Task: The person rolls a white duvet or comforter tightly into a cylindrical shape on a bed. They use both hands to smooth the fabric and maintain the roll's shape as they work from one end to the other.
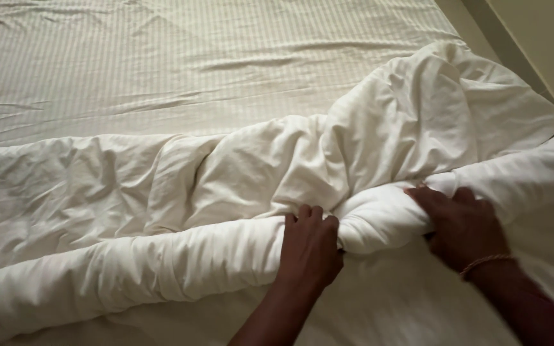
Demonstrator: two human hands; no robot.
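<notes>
Head view, looking down on a bed point(161, 57) covered by a cream fitted sheet point(238, 38) with a faint woven stripe, lightly creased. A white duvet point(238, 166) lies bunched across the near half of the bed, running from the left edge to the right edge. Its near border is rolled into a thick tube point(129, 269) along the near edge of the bed. A higher crumpled mound point(444, 109) of the same duvet sits toward the far right corner of the bed.

Left hand point(310, 247) comes in from the bottom centre, palm down, fingers curled over the rolled border; its grip is closed on the duvet, with fabric puckering at the fingertips point(306, 213). Right hand point(463, 224) comes in from the bottom right, also closed on the duvet, pinching a rounded bulge of the roll point(379, 221) that lies between the two hands. The hands are near each other, not touching. A thin cord bracelet point(485, 261) circles the right wrist.

More white bedding point(418, 307) spreads under both forearms at the near edge. A strip of pale wall point(546, 38) and dark floor gap point(501, 38) shows past the far right corner of the bed.
</notes>
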